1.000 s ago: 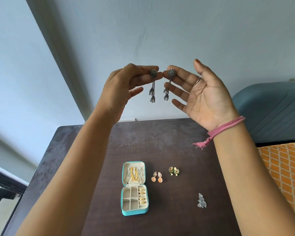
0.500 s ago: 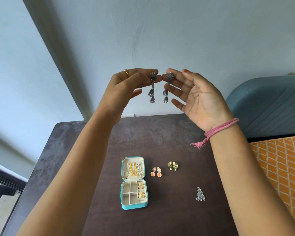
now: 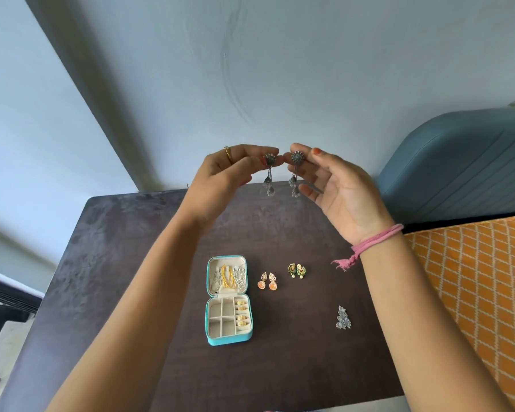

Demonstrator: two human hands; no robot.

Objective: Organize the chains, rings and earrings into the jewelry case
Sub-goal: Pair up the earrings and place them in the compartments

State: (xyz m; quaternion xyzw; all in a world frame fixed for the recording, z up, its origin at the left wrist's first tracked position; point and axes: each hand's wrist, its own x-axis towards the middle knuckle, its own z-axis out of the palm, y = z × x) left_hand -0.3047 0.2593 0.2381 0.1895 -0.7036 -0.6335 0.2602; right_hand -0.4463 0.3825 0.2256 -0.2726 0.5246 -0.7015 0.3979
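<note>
So, your left hand (image 3: 220, 176) pinches one drop earring (image 3: 269, 171), right hand (image 3: 336, 185) pinches its twin (image 3: 296, 168), both raised above table (image 3: 131, 239), case (image 3: 228, 300) open below.

Dangling earring drops (image 3: 268, 188) blurred (motion), chains (image 3: 231, 276) in case lid tangled, count unclear; both forearms cut by bottom edge.

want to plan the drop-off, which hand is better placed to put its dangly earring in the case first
Left, probably. The left hand pinches its dark earring on the same side as the open jewelry case; the right hand would have to cross over.
</note>
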